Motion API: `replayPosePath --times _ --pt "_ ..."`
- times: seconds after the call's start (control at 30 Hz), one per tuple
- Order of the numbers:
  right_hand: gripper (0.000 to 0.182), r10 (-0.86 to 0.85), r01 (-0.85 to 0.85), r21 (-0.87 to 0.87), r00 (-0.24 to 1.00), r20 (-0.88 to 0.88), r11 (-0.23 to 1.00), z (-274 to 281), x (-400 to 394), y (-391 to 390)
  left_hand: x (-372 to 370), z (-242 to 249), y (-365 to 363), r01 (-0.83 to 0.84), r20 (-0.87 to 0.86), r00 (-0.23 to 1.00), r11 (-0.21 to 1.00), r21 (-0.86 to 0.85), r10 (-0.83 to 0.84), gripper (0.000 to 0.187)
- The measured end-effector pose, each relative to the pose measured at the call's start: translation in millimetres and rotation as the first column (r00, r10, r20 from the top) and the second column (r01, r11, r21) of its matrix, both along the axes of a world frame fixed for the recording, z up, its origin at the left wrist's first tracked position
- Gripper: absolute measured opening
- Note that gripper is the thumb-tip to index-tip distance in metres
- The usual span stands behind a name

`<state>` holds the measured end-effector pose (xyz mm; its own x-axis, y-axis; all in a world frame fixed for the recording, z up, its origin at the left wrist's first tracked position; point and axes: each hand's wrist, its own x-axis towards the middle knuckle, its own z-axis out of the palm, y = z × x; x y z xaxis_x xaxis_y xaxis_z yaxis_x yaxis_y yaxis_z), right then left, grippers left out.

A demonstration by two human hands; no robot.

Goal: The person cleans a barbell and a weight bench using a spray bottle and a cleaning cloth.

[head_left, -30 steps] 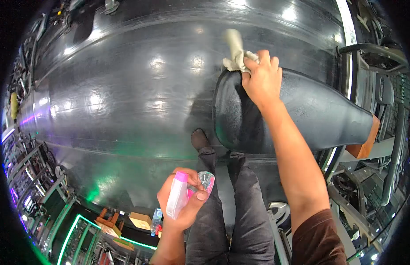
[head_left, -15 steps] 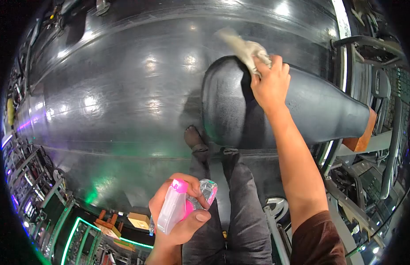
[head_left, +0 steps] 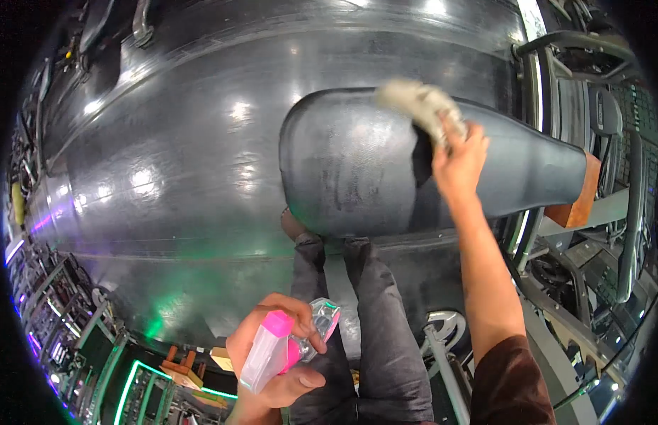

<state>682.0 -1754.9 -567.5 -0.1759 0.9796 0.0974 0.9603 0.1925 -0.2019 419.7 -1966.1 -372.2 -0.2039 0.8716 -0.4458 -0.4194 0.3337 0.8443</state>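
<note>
My right hand (head_left: 462, 159) grips a beige cloth (head_left: 414, 103), blurred by motion, over the upper side of a black padded bench (head_left: 343, 163). The bench is wide and rounded at its left end and narrows to the right. Low in the view, my left hand (head_left: 272, 354) is wrapped around a clear spray bottle (head_left: 265, 358) with pink parts, held in front of my legs and apart from the bench. Part of the bottle is hidden behind my fingers.
An orange-brown block (head_left: 582, 191) sits under the bench's narrow end. Metal gym machines (head_left: 556, 276) stand along the right, and more equipment lines the left. Dark glossy flooring (head_left: 180, 163) spreads left of the bench. A curved grey metal frame (head_left: 442, 340) stands beside my right leg.
My right hand has moved right along the bench with the cloth. The bench appears further left and larger in view. My left hand still holds the spray bottle, slightly lower and to the left.
</note>
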Motion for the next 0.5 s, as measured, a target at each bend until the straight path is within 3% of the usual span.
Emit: replayPosePath --times 0.03,0.13,0.23,0.33,0.37,0.43,0.5 --pt "0.044 -0.124 0.124 0.002 0.992 0.007 0.992 -10.6 13.6 13.9 7.9 1.3 2.8 0.002 0.014 1.0 1.0 0.004 -0.002 0.057" --pt "0.043 -0.157 0.156 0.032 0.987 0.028 0.987 -55.2 25.8 -8.4 33.0 8.0 15.0 0.006 0.035 0.999 1.0 -0.019 -0.006 0.061" --pt "0.047 -0.017 0.013 -0.156 1.0 -0.019 0.988 -26.1 6.3 -60.5 65.2 25.5 40.8 0.033 -0.093 0.995 0.993 -0.114 -0.044 0.063" --pt "0.05 0.066 -0.094 -0.227 0.989 -0.129 0.969 -17.9 20.6 -71.4 83.2 40.8 46.8 0.004 0.017 1.0 0.993 -0.12 -0.002 0.051" --pt "0.052 0.09 -0.126 -0.241 0.984 -0.157 0.962 -15.0 24.3 -71.0 89.7 48.1 49.3 0.049 0.0 0.999 0.997 -0.06 -0.049 0.035" --pt "0.052 0.109 -0.128 -0.191 0.988 -0.11 0.973 -4.4 36.2 -45.9 86.6 53.2 65.8 0.229 0.083 0.97 0.973 0.015 -0.229 0.026" --pt "0.051 0.058 -0.066 -0.113 0.995 -0.075 0.991 1.1 52.7 -7.8 93.2 62.0 77.5 0.271 0.165 0.949 0.962 0.016 -0.27 0.019"
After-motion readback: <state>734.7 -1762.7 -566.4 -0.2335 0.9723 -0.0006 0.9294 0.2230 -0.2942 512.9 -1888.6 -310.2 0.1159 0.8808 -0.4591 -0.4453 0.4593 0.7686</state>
